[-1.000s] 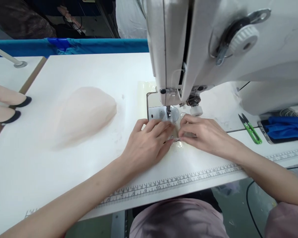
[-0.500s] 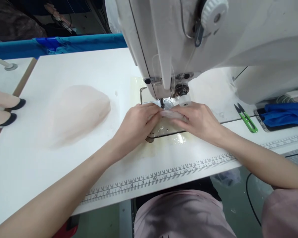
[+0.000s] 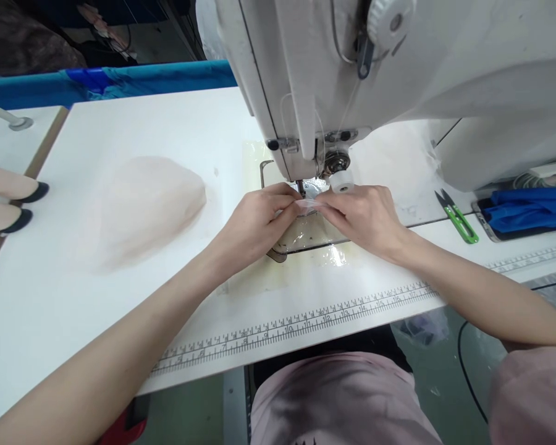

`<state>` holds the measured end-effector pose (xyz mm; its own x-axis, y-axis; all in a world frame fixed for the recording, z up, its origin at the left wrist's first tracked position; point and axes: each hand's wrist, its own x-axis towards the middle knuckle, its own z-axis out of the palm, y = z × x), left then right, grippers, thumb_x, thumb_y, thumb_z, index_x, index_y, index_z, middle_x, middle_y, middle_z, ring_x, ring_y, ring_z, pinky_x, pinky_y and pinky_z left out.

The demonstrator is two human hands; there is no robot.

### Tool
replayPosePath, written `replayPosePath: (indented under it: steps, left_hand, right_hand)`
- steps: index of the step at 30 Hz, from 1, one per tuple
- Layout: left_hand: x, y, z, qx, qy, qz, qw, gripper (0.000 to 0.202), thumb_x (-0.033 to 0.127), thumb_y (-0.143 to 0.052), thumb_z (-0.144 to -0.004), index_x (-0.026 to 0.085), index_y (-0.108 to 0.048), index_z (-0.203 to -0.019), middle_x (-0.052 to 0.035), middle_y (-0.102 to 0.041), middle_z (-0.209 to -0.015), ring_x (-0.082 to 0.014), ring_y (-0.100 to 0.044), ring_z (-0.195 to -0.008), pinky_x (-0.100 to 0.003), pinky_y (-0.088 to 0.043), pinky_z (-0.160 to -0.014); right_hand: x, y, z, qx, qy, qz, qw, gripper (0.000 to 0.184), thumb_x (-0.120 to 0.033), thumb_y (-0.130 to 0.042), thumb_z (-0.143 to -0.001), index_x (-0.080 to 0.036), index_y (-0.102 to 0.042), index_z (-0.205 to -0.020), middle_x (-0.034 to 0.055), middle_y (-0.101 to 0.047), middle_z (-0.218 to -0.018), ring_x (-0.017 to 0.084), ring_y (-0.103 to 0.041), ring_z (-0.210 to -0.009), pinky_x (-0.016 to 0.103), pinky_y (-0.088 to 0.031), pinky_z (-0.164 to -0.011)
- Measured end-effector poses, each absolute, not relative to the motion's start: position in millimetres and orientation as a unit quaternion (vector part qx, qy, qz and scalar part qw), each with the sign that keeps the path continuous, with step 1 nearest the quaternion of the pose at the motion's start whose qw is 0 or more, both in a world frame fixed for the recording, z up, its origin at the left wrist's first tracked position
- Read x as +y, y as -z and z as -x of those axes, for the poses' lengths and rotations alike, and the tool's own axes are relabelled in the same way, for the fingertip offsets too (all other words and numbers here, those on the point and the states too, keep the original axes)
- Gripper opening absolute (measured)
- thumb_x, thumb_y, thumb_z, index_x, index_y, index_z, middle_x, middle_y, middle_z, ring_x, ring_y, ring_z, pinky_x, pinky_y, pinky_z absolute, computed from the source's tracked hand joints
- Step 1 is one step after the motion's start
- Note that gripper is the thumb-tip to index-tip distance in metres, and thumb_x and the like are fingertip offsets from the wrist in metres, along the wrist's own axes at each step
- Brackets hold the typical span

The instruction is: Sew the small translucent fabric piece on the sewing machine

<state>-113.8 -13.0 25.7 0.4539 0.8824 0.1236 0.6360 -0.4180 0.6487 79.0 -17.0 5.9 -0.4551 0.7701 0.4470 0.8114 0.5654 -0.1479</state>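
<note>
A strip of sheer whitish fabric (image 3: 308, 203) spans the small gap between my hands, just in front of the needle and presser foot (image 3: 300, 187) of a white sewing machine (image 3: 278, 80). My left hand (image 3: 259, 222) pinches its left end, thumb against fingers, beside the foot. On the other side, my right hand (image 3: 364, 216) is closed on the right end, below the machine's white knob (image 3: 341, 181). Most of the fabric is hidden by the fingers. A separate sheer, pale pink piece (image 3: 152, 210) lies on the table to the left.
Green thread snips (image 3: 458, 219) lie at the right, beside a phone (image 3: 484, 222) partly under blue cloth (image 3: 528, 207). A printed ruler strip (image 3: 287, 327) runs along the table's front edge. Two beige pieces with black ends (image 3: 13, 185) jut in from the left.
Both hands have shifted slightly toward the machine, and the gap between their fingertips has narrowed. The fabric between them looks flatter and shows less. The piece on the left has stayed put.
</note>
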Motion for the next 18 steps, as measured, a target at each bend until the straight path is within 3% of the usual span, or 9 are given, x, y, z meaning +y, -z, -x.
replayPosePath:
  steps: [5,8,12,18]
  left_hand:
    - [-22.9,-9.8,120.4,0.414,-0.237,-0.864,0.163,0.034,0.029,-0.045,-0.096,0.018,-0.070,-0.076,-0.0061,-0.065,-0.101,-0.0188,-0.059,-0.088,-0.035,-0.045,-0.079]
    - [-32.6,-0.2,123.0,0.367,-0.228,-0.902,0.011,0.021,0.028,-0.051,-0.094,0.022,-0.071,-0.098,-0.0079,-0.067,-0.106,-0.0249,-0.058,-0.098,-0.041,-0.044,-0.081]
    - [-45.8,0.8,124.1,0.334,-0.184,-0.916,-0.125,0.029,0.017,-0.056,-0.090,0.022,-0.063,-0.118,-0.0068,-0.068,-0.117,-0.0269,-0.060,-0.104,-0.043,-0.044,-0.083]
    - [-53.4,-4.5,124.4,0.350,-0.164,-0.918,-0.091,0.034,0.012,-0.051,-0.092,0.023,-0.058,-0.124,-0.0073,-0.065,-0.124,-0.0273,-0.054,-0.124,-0.043,-0.045,-0.090]
  right_hand:
    - [-19.9,-3.4,-83.7,-0.869,0.045,0.434,0.235,0.026,-0.024,-0.047,-0.094,-0.020,-0.073,-0.087,-0.0016,-0.067,-0.071,0.010,-0.053,-0.057,0.025,-0.025,-0.048]
    - [-23.3,-4.7,-87.6,-0.891,0.071,0.386,0.228,0.025,-0.020,-0.050,-0.091,-0.020,-0.072,-0.081,-0.0010,-0.067,-0.074,0.012,-0.055,-0.062,0.027,-0.030,-0.050]
    - [-26.0,-7.5,-89.2,-0.908,0.133,0.314,0.243,0.024,-0.012,-0.052,-0.087,-0.018,-0.070,-0.073,0.0009,-0.073,-0.095,0.016,-0.058,-0.081,0.032,-0.040,-0.066]
    - [-26.4,-6.7,-89.4,-0.922,0.107,0.296,0.225,0.022,-0.011,-0.050,-0.091,-0.018,-0.071,-0.088,0.0003,-0.075,-0.091,0.018,-0.063,-0.094,0.035,-0.041,-0.078]
